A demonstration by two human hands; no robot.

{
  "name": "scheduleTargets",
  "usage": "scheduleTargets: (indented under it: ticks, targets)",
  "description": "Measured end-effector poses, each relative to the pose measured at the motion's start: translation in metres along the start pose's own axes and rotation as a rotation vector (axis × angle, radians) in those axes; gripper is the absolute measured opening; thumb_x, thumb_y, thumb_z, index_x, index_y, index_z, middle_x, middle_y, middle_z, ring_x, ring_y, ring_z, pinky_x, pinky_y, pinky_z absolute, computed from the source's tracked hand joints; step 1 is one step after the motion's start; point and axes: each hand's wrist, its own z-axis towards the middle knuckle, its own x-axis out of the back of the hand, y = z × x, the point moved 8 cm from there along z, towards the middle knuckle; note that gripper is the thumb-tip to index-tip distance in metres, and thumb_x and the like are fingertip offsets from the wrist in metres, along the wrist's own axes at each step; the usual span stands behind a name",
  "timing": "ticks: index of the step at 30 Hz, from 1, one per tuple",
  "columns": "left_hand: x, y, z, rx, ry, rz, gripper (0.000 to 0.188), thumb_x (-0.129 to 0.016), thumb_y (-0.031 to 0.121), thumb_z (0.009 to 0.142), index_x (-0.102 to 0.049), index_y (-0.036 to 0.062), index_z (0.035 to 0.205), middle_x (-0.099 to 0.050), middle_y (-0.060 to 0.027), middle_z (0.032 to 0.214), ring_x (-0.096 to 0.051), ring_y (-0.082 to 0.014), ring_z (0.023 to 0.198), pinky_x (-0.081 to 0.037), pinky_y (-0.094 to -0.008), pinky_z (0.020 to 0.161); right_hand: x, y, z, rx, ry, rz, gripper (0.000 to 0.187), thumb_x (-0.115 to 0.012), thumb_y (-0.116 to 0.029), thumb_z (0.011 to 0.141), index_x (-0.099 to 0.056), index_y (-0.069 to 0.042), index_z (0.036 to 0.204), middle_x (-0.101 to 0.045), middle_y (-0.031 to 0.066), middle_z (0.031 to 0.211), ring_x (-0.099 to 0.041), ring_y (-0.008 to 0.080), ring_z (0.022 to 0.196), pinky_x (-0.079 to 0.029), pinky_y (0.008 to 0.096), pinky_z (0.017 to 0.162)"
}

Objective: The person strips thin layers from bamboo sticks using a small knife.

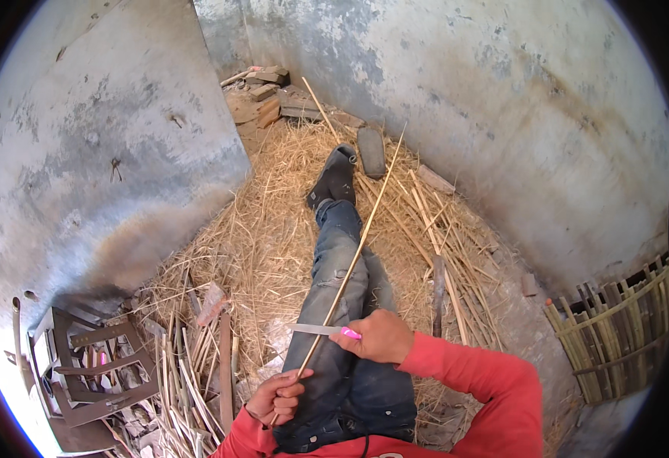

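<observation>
A long, thin bamboo strip [364,238] slants across my outstretched legs, its far end rising toward the back wall. Near its lower end, my left hand [275,398] is closed round it over my lap. My right hand [381,337] grips a knife by its pink handle [351,333]. The knife's pale blade [311,329] points left and crosses the strip a little beyond my left hand. Whether the edge bites into the strip is too fine to tell. Under both hands are my dark, worn jeans [333,294], with the ankles crossed.
Straw shavings [254,229] cover the floor. Bamboo strips [445,267] lie to the right, more sticks [185,389] at lower left. A dark wooden frame [105,370] stands left, a slatted bamboo piece [617,332] right. Bricks [265,91] are piled at the far wall.
</observation>
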Motion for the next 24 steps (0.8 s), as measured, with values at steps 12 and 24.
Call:
scheduleTargets:
  ticks: [12, 24]
  targets:
    - [0.024, -0.015, -0.049, -0.055, 0.22, 0.162, 0.036, -0.045, 0.014, 0.11, -0.051, -0.0013, 0.143, -0.029, 0.0054, 0.07, -0.023, -0.003, 0.05, -0.018, -0.0218, 0.042, 0.066, 0.093, 0.04, -0.149, 0.177, -0.056, 0.063, -0.055, -0.066, 0.095, -0.077, -0.008, 0.081, -0.063, 0.0219, 0.062, -0.065, 0.0422, 0.06, -0.051, 0.0511, 0.058]
    - [0.05, -0.007, -0.095, -0.069, 0.46, 0.489, 0.035, -0.052, 0.011, 0.107, -0.057, -0.0037, 0.138, -0.03, 0.0034, 0.067, -0.024, -0.0058, 0.05, -0.02, -0.024, 0.045, 0.112, 0.138, 0.047, -0.313, 0.417, -0.087, 0.058, -0.05, -0.055, 0.102, -0.073, -0.009, 0.075, -0.064, 0.0215, 0.065, -0.065, 0.0433, 0.064, -0.052, 0.0521, 0.06]
